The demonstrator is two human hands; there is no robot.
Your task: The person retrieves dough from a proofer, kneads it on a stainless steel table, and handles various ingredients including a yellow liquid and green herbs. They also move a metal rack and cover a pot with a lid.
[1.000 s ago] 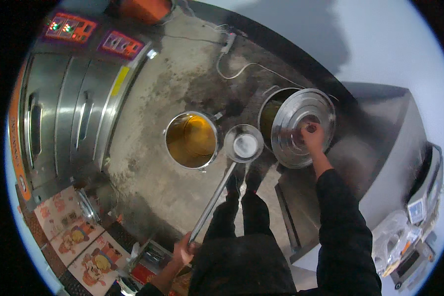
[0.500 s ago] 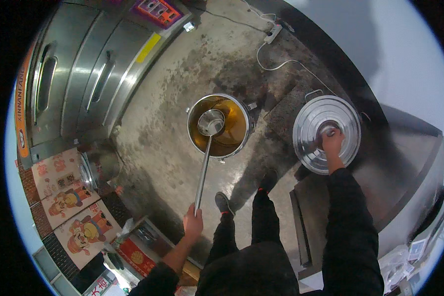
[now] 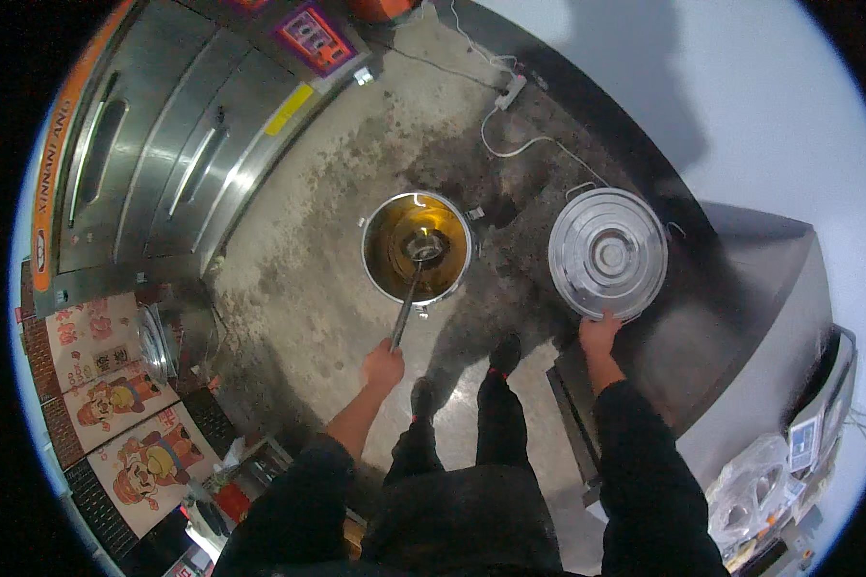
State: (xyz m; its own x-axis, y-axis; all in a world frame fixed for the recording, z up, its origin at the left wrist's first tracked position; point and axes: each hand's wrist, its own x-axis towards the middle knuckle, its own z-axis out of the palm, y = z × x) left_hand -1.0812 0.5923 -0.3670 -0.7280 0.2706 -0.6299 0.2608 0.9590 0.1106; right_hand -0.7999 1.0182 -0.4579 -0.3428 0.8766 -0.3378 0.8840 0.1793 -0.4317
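Note:
A round metal pot holding amber liquid stands uncovered on the floor, with clips round its rim. My left hand is closed round the long handle of a metal ladle. The ladle's bowl is down inside the pot, at the liquid. To the right lies a ringed, round metal lid with wire loops at its edge. What is beneath the lid is hidden. At its near rim my right hand has its fingers closed on the edge; the fingertips are partly hidden.
A steel oven with two door handles fills the far left. Printed flat boxes are stacked at the near left. A dark metal counter stands at the right. Behind the lid, a power strip and white cable lie on the floor.
My left hand has moved forward, bringing the ladle bowl lower into the pot. My right hand has gone from the lid's centre knob to its near edge. The view has shifted slightly.

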